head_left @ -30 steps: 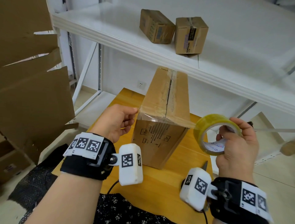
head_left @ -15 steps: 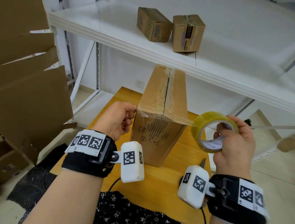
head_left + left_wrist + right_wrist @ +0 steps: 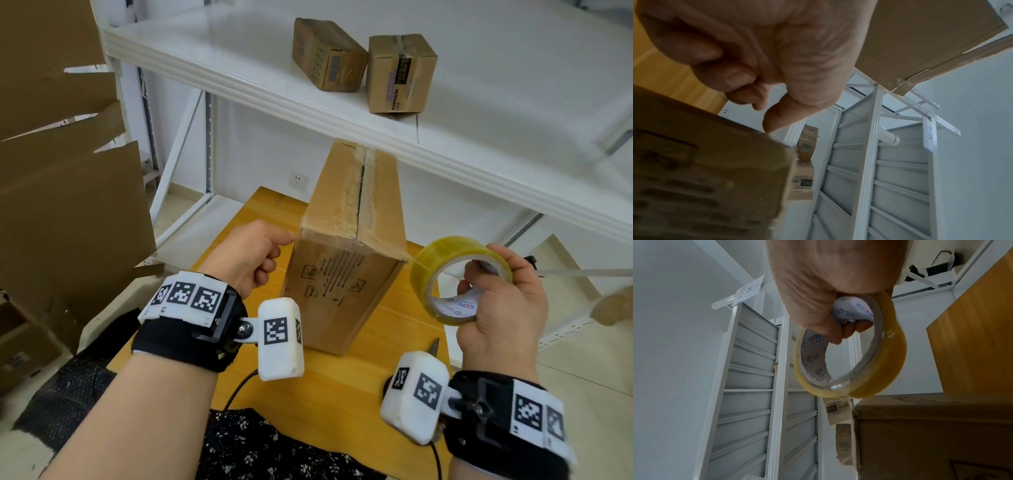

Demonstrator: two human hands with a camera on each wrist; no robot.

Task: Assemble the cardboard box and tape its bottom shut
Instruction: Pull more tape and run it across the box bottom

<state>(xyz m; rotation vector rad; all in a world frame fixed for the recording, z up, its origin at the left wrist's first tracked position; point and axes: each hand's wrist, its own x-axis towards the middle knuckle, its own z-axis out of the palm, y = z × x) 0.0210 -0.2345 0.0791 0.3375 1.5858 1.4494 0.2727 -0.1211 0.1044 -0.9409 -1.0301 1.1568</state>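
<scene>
A tall brown cardboard box [image 3: 342, 281] stands on the wooden table [image 3: 342, 394], its taped seam facing up. A clear strip of tape crosses the near edge of its top. My left hand [image 3: 253, 253] pinches the strip's end at the box's upper left corner, thumb tip against the cardboard edge [image 3: 705, 178] and the other fingers curled. My right hand [image 3: 496, 308] grips the yellowish tape roll [image 3: 442, 260] just off the upper right corner, fingers through its core. In the right wrist view the tape roll [image 3: 885, 366] hangs just above the box corner [image 3: 931, 434].
A white metal shelf [image 3: 239, 68] overhangs the box's far end and carries two small cardboard boxes [image 3: 329, 54] [image 3: 400, 73]. Flattened cardboard sheets [image 3: 68, 205] lean at the left. A dark pointed tool tip [image 3: 434, 347] lies on the table near my right wrist.
The stretched strip has come down onto the near edge of the box top. My left hand has closed in on the left corner and the roll has moved nearer the right corner.
</scene>
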